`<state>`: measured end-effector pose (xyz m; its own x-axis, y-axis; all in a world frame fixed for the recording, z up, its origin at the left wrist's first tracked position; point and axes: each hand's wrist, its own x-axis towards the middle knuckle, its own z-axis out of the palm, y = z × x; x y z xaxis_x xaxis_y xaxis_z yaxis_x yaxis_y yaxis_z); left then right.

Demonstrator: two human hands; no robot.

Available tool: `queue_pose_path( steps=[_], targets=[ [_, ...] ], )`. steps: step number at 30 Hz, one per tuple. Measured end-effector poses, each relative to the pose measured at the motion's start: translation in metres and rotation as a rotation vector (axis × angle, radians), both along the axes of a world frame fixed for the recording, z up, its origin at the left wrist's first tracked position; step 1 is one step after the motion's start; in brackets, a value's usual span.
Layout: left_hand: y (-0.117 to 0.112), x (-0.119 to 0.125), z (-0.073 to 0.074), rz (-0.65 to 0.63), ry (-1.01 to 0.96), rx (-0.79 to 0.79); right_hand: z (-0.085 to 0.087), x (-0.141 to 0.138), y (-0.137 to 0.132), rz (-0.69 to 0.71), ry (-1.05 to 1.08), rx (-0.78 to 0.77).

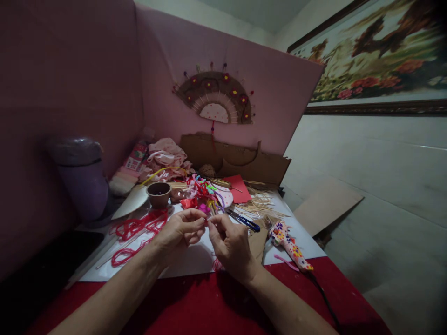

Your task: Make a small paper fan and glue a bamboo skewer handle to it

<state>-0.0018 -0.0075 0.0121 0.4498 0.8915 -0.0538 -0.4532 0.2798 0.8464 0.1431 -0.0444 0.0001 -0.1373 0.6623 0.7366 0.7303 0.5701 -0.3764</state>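
My left hand (186,229) and my right hand (228,242) meet over the white work sheet, thumb and forefinger of each pinched together. Between the fingertips is a tiny reddish bit, too small to name. Just behind them lie a magenta piece (204,209) and a shiny red packet (189,203). Red yarn (127,232) is looped beside my left forearm. A blue-handled cutter or scissors (249,222) and a piece of brown cardboard (257,242) lie to the right of my right hand.
A flower-patterned glue gun (291,244) with a black cord is at the right. Around the back are a brown cup (159,194), coloured pipe cleaners (204,186), thin sticks (261,204) and red paper (238,188). A decorated fan (218,95) hangs on the pink board; a purple bin (84,186) stands left.
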Motion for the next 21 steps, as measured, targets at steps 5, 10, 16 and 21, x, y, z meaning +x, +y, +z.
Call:
queue_pose_path(
  steps=[5,10,16,21],
  targets=[
    [-0.0001,0.0001,-0.0004,-0.005,0.005,0.001,0.0003,0.0001,-0.0003,0.002,0.002,-0.008],
    [0.0004,-0.0002,-0.0018,-0.009,-0.007,0.009,0.0007,0.0001,-0.0006,-0.003,0.0,-0.019],
    [0.0011,0.0004,-0.0022,-0.004,0.008,0.01,0.0004,0.0002,-0.0005,0.008,0.001,-0.014],
    [0.0,0.0008,-0.0015,0.019,0.032,-0.004,-0.0001,0.0004,-0.0004,0.028,0.001,-0.02]
  ],
)
